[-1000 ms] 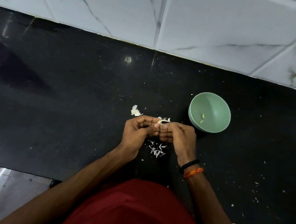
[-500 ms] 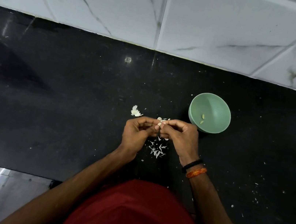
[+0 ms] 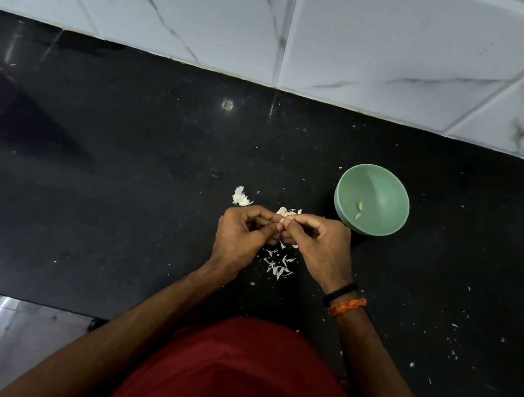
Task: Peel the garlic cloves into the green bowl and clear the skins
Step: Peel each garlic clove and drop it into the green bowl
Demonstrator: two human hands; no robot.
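White garlic clove point(image 3: 285, 217): I see my left hand point(image 3: 241, 236) and right hand point(image 3: 318, 244) both pinch it. The green bowl point(image 3: 387, 190) sits near, on the black desk point(image 3: 121, 177).

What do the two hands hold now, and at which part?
Both the left hand and the right hand pinch one small white garlic clove between fingertips; the exact part cannot be told.

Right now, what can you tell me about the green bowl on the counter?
The green bowl is a small, round, pale green bowl with a smooth matte look, perhaps plastic or ceramic. It stands upright on the black counter, just beyond and to the right of the right hand, which does not touch it. Inside lie two small peeled garlic cloves near the bottom; otherwise it looks empty.
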